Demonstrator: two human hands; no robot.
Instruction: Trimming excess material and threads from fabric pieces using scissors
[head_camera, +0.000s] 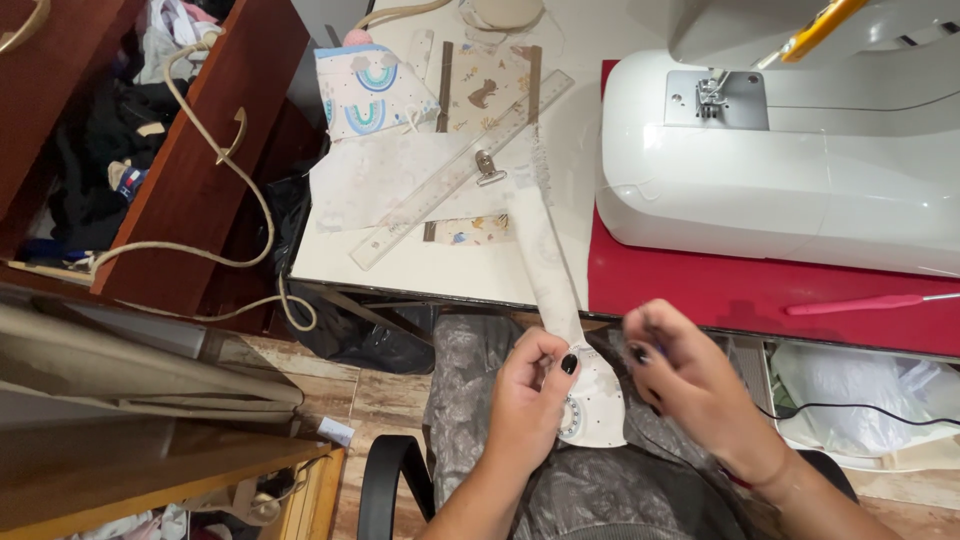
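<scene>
My left hand (527, 398) pinches the near end of a long white patterned fabric strip (548, 262) over my lap. The strip runs up from my lap onto the white table (430, 270). My right hand (685, 380) hovers just right of the strip's wide end, fingers curled and blurred; whether it pinches a thread or needle I cannot tell. A white sewing machine (790, 150) stands on a red mat (740, 295) at the right of the table.
A clear ruler (455, 172) with a metal clip lies across printed fabric pieces (375, 95). A pink tool (865, 302) rests on the red mat. Open wooden drawers (190, 150) with clothes and a cord (250, 190) stand at the left. A black chair arm (385, 480) is below.
</scene>
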